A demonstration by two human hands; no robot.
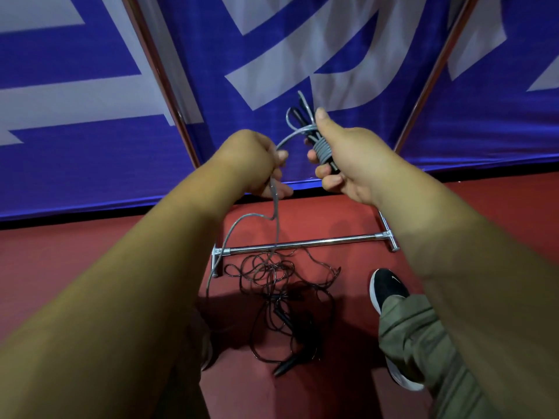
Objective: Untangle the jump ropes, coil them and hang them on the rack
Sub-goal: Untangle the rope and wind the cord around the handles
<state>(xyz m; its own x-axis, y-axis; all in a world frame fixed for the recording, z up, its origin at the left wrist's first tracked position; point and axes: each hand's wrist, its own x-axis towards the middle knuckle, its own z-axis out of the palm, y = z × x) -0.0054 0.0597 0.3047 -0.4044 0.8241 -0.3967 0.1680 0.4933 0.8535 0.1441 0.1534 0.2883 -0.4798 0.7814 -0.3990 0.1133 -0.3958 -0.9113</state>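
Winding looks half done: the right hand (343, 157) curls its grip round the wrapped handles (322, 151); the left hand (253, 160) pinches the gray jump rope (274, 211) just beside it. Slack hanging below the grip toward the black tangle (279, 287) on the floor (90, 255) could snag, pulling wraps loose.

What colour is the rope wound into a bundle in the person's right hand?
The rope is grey, best seen in the head view.

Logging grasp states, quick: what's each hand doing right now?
Left hand: closed on the loose grey rope.
Right hand: closed around the coiled rope bundle.
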